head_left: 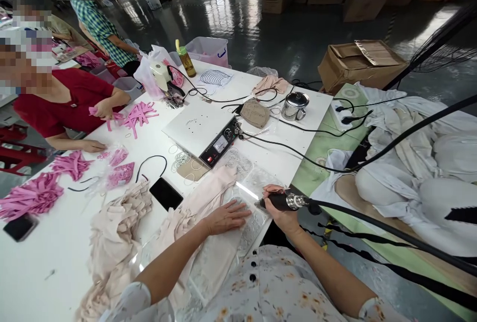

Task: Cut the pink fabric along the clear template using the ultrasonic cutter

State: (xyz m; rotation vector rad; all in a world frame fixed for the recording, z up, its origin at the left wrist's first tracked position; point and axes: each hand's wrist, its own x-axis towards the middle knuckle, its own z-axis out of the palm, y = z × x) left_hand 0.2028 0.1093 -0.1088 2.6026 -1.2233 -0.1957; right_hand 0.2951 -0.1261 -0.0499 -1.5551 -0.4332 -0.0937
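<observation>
- One black corded tool (281,201) is held at the bench's (63,257) near edge — the right grip (281,216) wrapped snugly around it.
- Two phones (166,194), one control box (219,143) and one lidded mug (295,107) are set out.
- Beige cloth (216,257) is covered by the left grip (225,217) — palm down, fingers outstretched, nothing grasped.

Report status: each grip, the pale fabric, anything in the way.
Left grip flat on pale fabric. Right grip around black corded tool. Fabric partly bunched. Black phone beside it, clear of both hands.
</observation>
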